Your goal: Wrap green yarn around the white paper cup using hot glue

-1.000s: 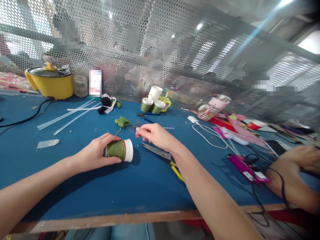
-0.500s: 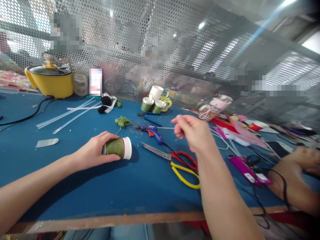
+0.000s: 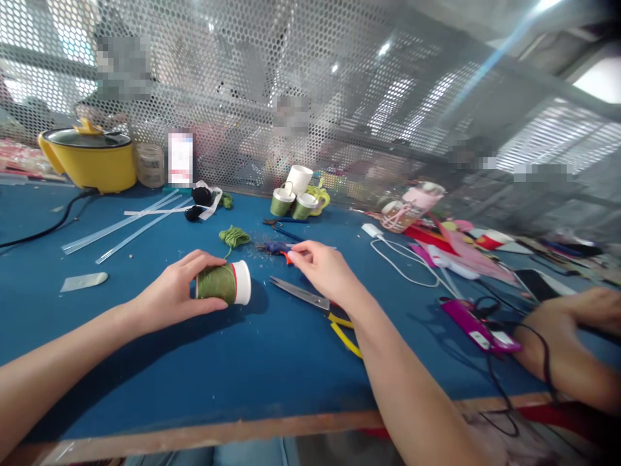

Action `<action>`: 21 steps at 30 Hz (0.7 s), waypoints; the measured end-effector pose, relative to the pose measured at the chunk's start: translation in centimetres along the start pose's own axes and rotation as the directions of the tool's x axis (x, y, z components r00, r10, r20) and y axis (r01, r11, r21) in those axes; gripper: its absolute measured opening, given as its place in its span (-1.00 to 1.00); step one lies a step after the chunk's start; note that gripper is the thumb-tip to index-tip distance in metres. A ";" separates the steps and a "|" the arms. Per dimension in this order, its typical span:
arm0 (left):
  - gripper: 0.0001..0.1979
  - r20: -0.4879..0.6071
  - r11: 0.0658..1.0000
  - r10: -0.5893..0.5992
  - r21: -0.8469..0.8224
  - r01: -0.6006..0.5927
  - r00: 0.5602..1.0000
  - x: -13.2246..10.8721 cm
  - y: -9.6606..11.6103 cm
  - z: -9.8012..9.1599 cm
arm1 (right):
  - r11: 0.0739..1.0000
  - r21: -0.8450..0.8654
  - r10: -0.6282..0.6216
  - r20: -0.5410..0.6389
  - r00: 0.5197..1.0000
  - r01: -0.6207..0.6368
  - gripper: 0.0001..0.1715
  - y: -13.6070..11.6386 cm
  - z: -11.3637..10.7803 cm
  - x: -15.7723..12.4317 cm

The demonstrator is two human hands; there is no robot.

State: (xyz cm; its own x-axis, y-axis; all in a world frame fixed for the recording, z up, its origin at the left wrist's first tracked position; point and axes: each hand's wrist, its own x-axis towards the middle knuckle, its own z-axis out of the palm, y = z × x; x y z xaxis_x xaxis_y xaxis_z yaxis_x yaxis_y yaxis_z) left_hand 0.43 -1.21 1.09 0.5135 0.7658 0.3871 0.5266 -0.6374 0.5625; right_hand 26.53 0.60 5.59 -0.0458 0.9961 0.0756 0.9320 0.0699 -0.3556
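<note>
My left hand (image 3: pixel 172 288) is wrapped round a white paper cup (image 3: pixel 241 283) covered in green yarn, tilted on its side with its white end to the right. A strand runs from it to a small green yarn bundle (image 3: pixel 234 237) behind. My right hand (image 3: pixel 323 265) is closed at the handle of a blue glue gun (image 3: pixel 275 248) with an orange trigger; the hand hides most of the handle. Scissors (image 3: pixel 301 294) with red and yellow handles lie under my right wrist, partly covered.
Pliers (image 3: pixel 286 223) lie behind the glue gun, near several cups (image 3: pixel 298 178). Clear glue sticks (image 3: pixel 140 236), a yellow electric pot (image 3: pixel 92 158) and a phone (image 3: pixel 180 158) stand left. A purple power strip (image 3: pixel 478 327) and another person's arm (image 3: pixel 567 343) are at right.
My right hand has moved left and down, from the air above the table onto the glue gun's handle. My left hand keeps hold of the yarn-wrapped cup.
</note>
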 end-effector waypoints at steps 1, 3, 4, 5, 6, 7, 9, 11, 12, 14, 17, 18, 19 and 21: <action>-0.54 -0.006 1.000 0.022 0.010 -0.022 1.000 0.0 -0.1 0.0 | 0.995 -0.077 0.066 -0.023 0.998 -0.067 -0.71 0.5 0.1 0.7; -0.55 0.004 0.998 0.049 0.027 -0.049 0.999 -0.1 -0.3 0.1 | 0.986 -0.126 0.112 0.014 0.994 -0.110 -0.81 1.8 0.4 2.2; -0.56 0.013 0.998 0.054 0.034 -0.054 0.998 -0.1 -0.3 0.1 | 0.984 -0.132 0.129 0.049 0.990 -0.121 -0.86 2.4 0.6 2.8; -0.56 0.019 0.998 0.055 0.039 -0.056 0.998 -0.1 -0.4 0.2 | 0.983 -0.132 0.141 0.075 0.987 -0.130 -0.87 2.9 0.9 3.3; -0.56 0.024 0.997 0.057 0.043 -0.058 0.998 -0.1 -0.4 0.2 | 0.982 -0.127 0.152 0.090 0.984 -0.140 -0.86 3.3 1.2 3.6; -0.55 0.026 0.997 0.058 0.048 -0.059 0.998 -0.1 -0.3 0.1 | 0.982 -0.117 0.162 0.093 0.982 -0.151 -0.86 3.6 1.5 3.9; -0.54 0.031 0.996 0.065 0.058 -0.066 0.997 -0.1 -0.3 0.1 | 0.981 -0.080 0.184 0.074 0.980 -0.179 -0.91 3.7 2.1 4.0; -0.54 0.035 0.995 0.066 0.069 -0.068 0.997 -0.1 -0.2 0.1 | 0.977 -0.019 0.212 0.049 0.976 -0.212 -0.90 3.5 2.1 3.7; -0.54 0.035 0.995 0.064 0.075 -0.066 0.997 -0.1 -0.2 0.1 | 0.975 0.024 0.222 0.039 0.974 -0.223 -0.83 3.3 1.9 3.5; -0.53 0.033 0.995 0.054 0.082 -0.057 0.998 -0.1 -0.2 0.1 | 0.969 0.115 0.217 0.026 0.976 -0.219 -0.70 2.8 1.0 2.6; -0.54 0.029 0.995 0.045 0.086 -0.047 0.999 -0.1 -0.3 0.1 | 0.942 0.310 0.116 0.064 0.991 -0.131 -0.78 1.9 -0.8 0.9; -0.54 0.027 0.995 0.046 0.086 -0.048 0.999 -0.1 -0.4 0.1 | 0.891 0.444 0.051 0.105 0.993 -0.093 -0.83 1.5 -1.3 0.3; -0.54 0.022 0.995 0.048 0.086 -0.050 0.999 -0.1 -0.5 0.1 | 0.842 0.533 0.015 0.120 0.993 -0.078 -0.82 1.2 -1.7 -0.2; -0.55 0.012 0.995 0.057 0.083 -0.058 0.998 -0.1 -0.6 0.1 | 0.769 0.638 -0.040 0.118 0.992 -0.045 -0.77 0.3 -2.0 -1.2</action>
State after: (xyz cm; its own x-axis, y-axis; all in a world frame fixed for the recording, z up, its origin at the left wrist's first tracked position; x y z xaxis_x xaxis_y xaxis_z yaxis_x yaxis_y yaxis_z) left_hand 0.13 -0.90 0.61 0.5505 0.7272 0.4101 0.5502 -0.6854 0.4769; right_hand 27.59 -0.68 7.28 -0.1248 0.9920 -0.0211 0.4897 0.0431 -0.8708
